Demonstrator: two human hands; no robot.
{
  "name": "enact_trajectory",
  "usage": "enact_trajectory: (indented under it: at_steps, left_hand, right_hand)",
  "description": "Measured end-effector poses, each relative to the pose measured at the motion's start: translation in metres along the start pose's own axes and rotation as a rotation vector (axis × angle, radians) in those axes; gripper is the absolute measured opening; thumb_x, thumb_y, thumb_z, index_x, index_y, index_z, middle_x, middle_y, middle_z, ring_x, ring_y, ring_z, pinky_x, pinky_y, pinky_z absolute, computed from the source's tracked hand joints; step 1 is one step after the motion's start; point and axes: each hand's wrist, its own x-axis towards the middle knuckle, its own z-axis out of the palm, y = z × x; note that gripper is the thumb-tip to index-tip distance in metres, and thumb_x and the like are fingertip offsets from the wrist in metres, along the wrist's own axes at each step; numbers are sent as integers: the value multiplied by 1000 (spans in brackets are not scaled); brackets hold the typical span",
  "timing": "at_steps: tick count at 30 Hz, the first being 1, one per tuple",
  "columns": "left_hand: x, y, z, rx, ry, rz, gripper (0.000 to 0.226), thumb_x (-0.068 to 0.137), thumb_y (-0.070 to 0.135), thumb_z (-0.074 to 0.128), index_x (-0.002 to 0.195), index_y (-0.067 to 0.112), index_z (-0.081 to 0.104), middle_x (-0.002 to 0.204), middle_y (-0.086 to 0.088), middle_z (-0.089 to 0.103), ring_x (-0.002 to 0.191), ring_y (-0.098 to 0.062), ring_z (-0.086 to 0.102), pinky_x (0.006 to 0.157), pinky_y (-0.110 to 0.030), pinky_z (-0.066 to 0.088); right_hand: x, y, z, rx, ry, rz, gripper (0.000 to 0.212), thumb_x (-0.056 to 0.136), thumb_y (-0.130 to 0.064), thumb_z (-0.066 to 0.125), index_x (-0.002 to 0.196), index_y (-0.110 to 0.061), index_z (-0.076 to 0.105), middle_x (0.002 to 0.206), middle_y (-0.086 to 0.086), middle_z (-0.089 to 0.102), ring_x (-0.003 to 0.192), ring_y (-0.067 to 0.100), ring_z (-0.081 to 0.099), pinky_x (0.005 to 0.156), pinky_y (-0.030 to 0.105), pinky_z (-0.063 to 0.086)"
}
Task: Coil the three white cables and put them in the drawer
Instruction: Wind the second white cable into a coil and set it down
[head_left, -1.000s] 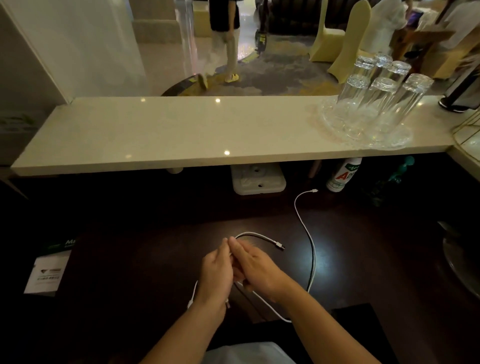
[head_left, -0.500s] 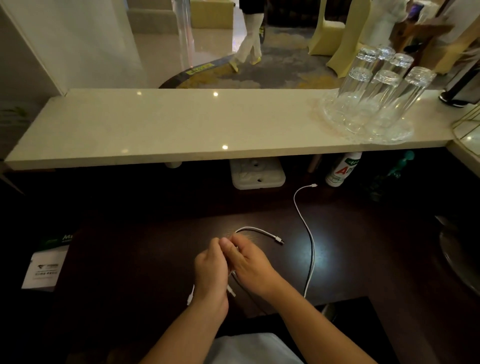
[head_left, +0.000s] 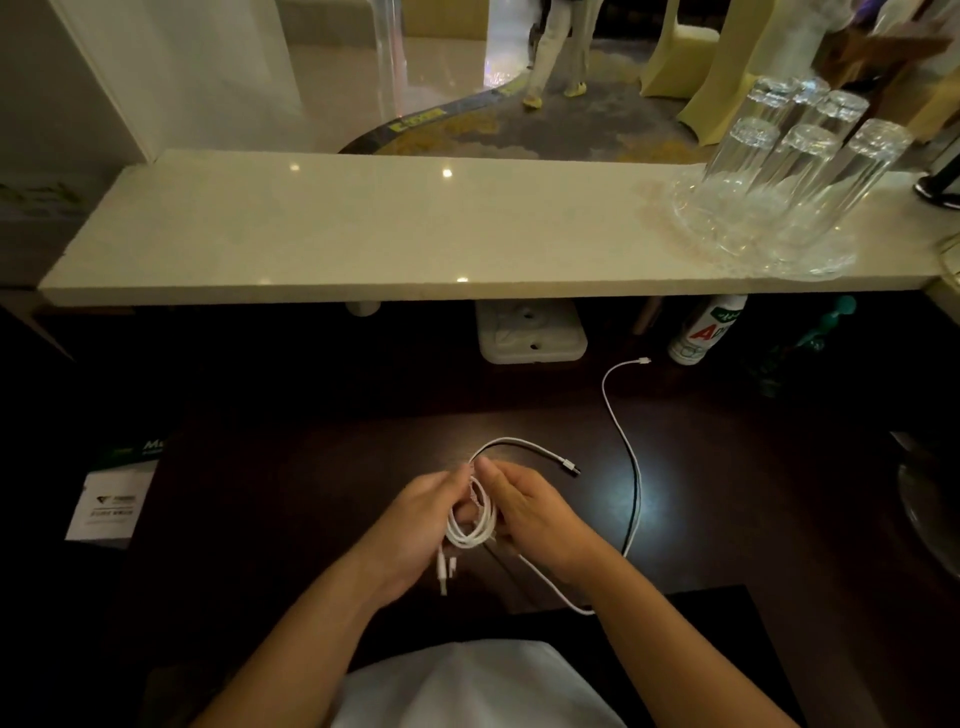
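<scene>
Between my two hands hangs a small coil of white cable (head_left: 474, 525), looped several times, with plug ends dangling below it. My left hand (head_left: 415, 525) pinches the coil on its left side and my right hand (head_left: 530, 514) pinches it on the right. One free end with a connector (head_left: 569, 464) arcs out to the right above my fingers. A longer white cable (head_left: 631, 467) trails over the dark desk from under my right wrist up to a plug near the bottle. No drawer is visible.
A pale stone counter (head_left: 363, 234) runs across above the dark desk, with several upturned glasses (head_left: 779, 171) on a glass tray at its right. Beneath it sit a white power strip (head_left: 530, 332) and a white bottle (head_left: 706, 332). A leaflet (head_left: 111, 499) lies at left.
My hands have parted slightly and the looped coil now shows between them. The free end to the right stays about where it was.
</scene>
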Motion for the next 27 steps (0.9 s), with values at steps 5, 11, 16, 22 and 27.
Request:
enact_trajectory:
  at_steps: [5, 11, 16, 22, 27]
  left_hand:
    - [7, 5, 11, -242, 188, 28, 43, 105, 25, 36, 66, 13, 48, 47, 6, 46, 45, -6, 44, 46, -18, 36]
    - [10, 5, 5, -589, 112, -128, 52, 103, 30, 40, 54, 13, 47, 56, -1, 29, 53, -13, 31, 54, -26, 32]
    - [12, 3, 13, -519, 187, -102, 45, 101, 31, 43, 62, 10, 50, 63, -8, 38, 59, -20, 42, 58, -31, 41]
    - [11, 1, 17, -292, 249, 31, 44, 103, 31, 39, 84, 3, 68, 75, -10, 72, 71, -18, 68, 67, -30, 53]
    - [8, -1, 18, -232, 249, 42, 46, 104, 34, 38, 100, 2, 70, 102, -25, 71, 94, -32, 68, 90, -47, 50]
  right_hand:
    - [-1, 1, -4, -102, 59, -74, 35, 102, -18, 47, 74, -30, 62, 56, -14, 51, 51, 1, 41, 53, 20, 34]
    - [-9, 1, -9, -354, 182, -177, 24, 92, -17, 66, 99, -37, 76, 68, -9, 63, 68, -3, 55, 65, 14, 40]
    - [-15, -7, -3, 104, 144, 21, 20, 93, -8, 62, 97, -16, 80, 92, 17, 76, 78, 17, 68, 72, 27, 53]
    - [-27, -27, -2, 571, 29, 108, 22, 92, 3, 56, 107, 10, 70, 107, 25, 72, 101, 29, 70, 87, 31, 57]
    - [-23, -22, -2, 598, 163, 155, 25, 84, 12, 64, 108, 7, 68, 99, 24, 73, 85, 28, 73, 73, 31, 60]
